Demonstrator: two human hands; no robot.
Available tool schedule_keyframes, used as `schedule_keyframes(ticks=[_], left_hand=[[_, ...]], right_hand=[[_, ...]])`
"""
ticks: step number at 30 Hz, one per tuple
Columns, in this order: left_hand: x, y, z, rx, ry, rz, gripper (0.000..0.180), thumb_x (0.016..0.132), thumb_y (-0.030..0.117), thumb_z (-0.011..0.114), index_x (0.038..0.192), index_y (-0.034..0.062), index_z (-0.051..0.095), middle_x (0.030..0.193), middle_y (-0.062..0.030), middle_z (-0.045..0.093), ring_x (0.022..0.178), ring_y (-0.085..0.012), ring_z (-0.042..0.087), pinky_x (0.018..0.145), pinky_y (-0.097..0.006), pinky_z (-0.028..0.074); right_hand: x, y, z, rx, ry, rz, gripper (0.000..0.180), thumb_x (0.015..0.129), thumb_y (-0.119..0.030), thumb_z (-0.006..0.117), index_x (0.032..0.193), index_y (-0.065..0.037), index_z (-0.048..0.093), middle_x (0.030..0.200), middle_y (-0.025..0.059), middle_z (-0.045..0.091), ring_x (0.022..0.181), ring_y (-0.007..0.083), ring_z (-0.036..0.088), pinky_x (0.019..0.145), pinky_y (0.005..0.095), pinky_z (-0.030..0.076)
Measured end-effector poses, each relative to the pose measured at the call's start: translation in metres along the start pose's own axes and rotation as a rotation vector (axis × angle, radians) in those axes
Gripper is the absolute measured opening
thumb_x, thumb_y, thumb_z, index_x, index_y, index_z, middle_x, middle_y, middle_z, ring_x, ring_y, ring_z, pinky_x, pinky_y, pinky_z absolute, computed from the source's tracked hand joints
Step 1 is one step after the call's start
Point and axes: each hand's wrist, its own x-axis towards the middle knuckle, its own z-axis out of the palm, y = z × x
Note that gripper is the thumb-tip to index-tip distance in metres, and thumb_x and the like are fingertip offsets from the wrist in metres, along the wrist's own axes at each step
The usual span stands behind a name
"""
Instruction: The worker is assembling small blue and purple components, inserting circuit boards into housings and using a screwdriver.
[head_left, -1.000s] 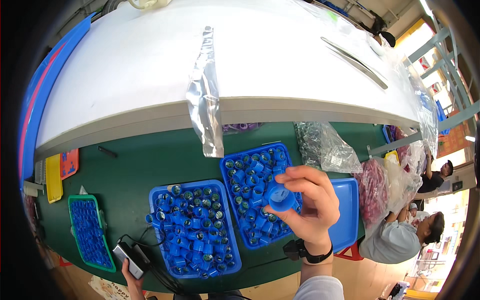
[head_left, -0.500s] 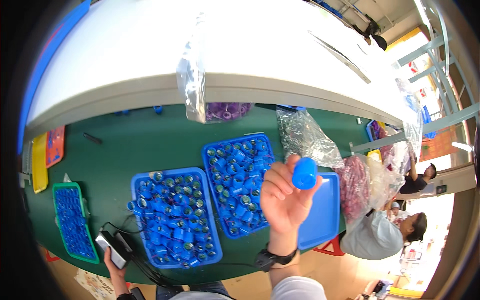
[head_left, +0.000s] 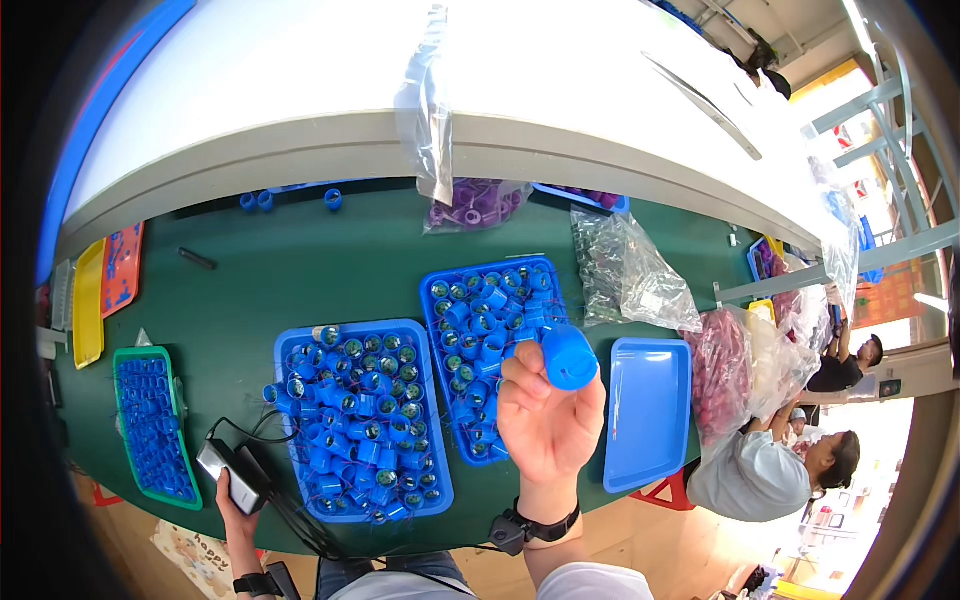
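Observation:
My right hand [head_left: 545,432] is raised above the table, its thumb and fingers closed around a blue plastic cap [head_left: 570,360] with its round end facing me. Low on the left, my left hand [head_left: 236,515] grips a silver and black box-shaped device [head_left: 230,474] with black cables at the table's near edge. Between the hands sits a blue tray [head_left: 442,500] heaped with blue caps that have small circuit boards and thin wires inside. Behind my right hand, a second blue tray [head_left: 428,318] holds more of them, partly hidden by the hand.
A green basket [head_left: 128,440] of blue parts stands left; yellow [head_left: 88,315] and orange trays [head_left: 122,270] lie beyond it. A flat blue tray [head_left: 648,410] is right of my hand, near clear bags [head_left: 635,265]. A white shelf [head_left: 300,90] overhangs the far side. Co-workers sit at right.
My right hand has moved left and slightly down with the cap, whose round end has turned more toward me. My left hand still grips the device. The view has shifted a little.

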Motion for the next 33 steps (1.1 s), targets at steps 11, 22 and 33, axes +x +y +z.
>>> schedule_keyframes(ticks=[11, 22, 33], left_hand=[[-0.004, 0.015, 0.016, 0.168, 0.023, -0.032, 0.048, 0.080, 0.054, 0.055, 0.109, 0.0151, 0.055, 0.101, -0.0042, 0.060, 0.090, -0.0223, 0.058, 0.077, -0.053, 0.041], [-0.013, 0.033, 0.015, 0.191, 0.045, 0.081, 0.040, 0.084, 0.019, 0.058, 0.118, 0.0050, 0.042, 0.104, -0.0086, 0.055, 0.094, -0.0236, 0.056, 0.078, -0.048, 0.048], [-0.044, 0.023, 0.018, 1.030, 0.520, 0.471, 0.053, 0.076, 0.019, 0.065, 0.121, 0.0023, 0.042, 0.111, -0.0203, 0.048, 0.098, -0.0295, 0.053, 0.079, -0.032, 0.044]], right_hand=[[-0.009, 0.002, -0.005, -0.043, 0.064, 0.009, 0.024, 0.090, -0.021, 0.051, 0.109, -0.006, 0.050, 0.112, 0.0192, 0.050, 0.093, 0.0240, 0.051, 0.081, 0.0312, 0.047], [0.003, 0.041, 0.003, -0.158, 0.135, 0.038, 0.018, 0.090, -0.013, 0.047, 0.099, 0.001, 0.049, 0.102, 0.0149, 0.049, 0.087, 0.0200, 0.048, 0.076, 0.0292, 0.046], [-0.034, 0.098, -0.047, -0.788, 0.273, 0.405, 0.018, 0.086, -0.015, 0.057, 0.101, -0.005, 0.053, 0.095, 0.0095, 0.060, 0.075, 0.0191, 0.058, 0.062, 0.0316, 0.050]])
